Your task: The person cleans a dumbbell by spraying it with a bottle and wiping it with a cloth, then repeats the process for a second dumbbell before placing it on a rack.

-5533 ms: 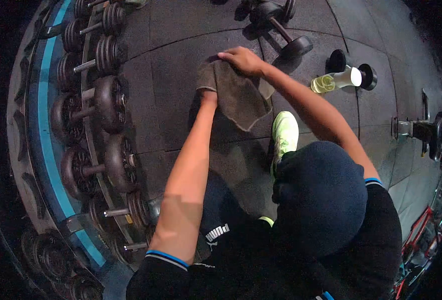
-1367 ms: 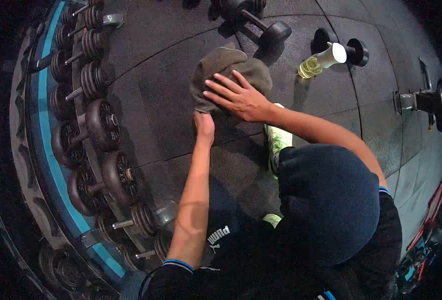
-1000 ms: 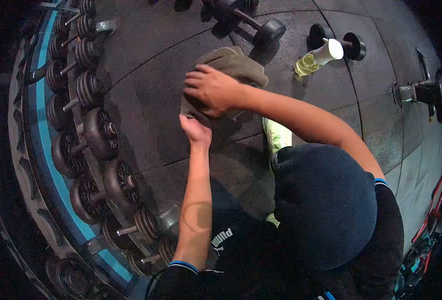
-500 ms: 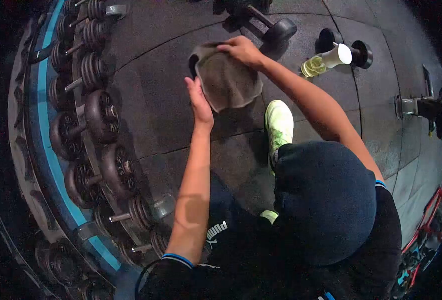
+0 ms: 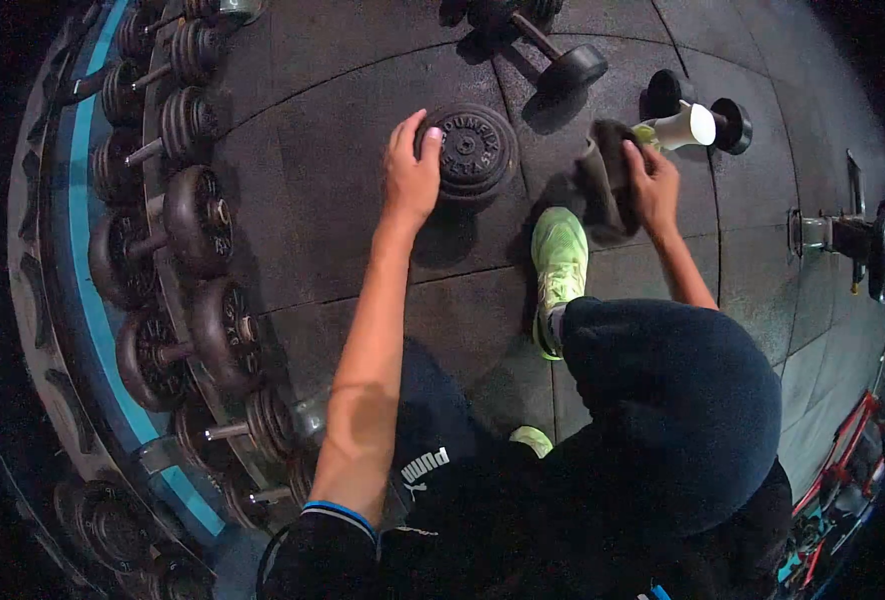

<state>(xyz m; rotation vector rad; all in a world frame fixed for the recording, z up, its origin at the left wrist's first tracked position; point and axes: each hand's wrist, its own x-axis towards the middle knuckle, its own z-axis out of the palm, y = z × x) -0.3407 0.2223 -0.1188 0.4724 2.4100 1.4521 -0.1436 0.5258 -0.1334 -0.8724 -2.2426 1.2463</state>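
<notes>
My left hand [image 5: 412, 178] grips the left side of a black dumbbell [image 5: 471, 155], its round end plate with raised lettering facing up. The rest of that dumbbell is hidden below the plate. Off to the right, my right hand [image 5: 655, 190] is closed on a dark grey-brown cloth [image 5: 608, 185], which hangs folded from the fingers. Just behind this hand is a spray bottle [image 5: 685, 128] with a white top and yellowish liquid, partly covered by the cloth and fingers.
A long rack of dumbbells [image 5: 225, 330] runs along the left. Two more dumbbells, a larger one [image 5: 573, 70] and a smaller one [image 5: 731, 125], lie on the dark tiled floor [image 5: 333, 240]. My yellow-green shoe [image 5: 561, 255] is below the cloth. Bench parts [image 5: 848, 235] stand at far right.
The cloth has come off the dumbbell's top and moved right with my right hand, uncovering the plate. My left hand has shifted slightly up and right along the dumbbell's edge.
</notes>
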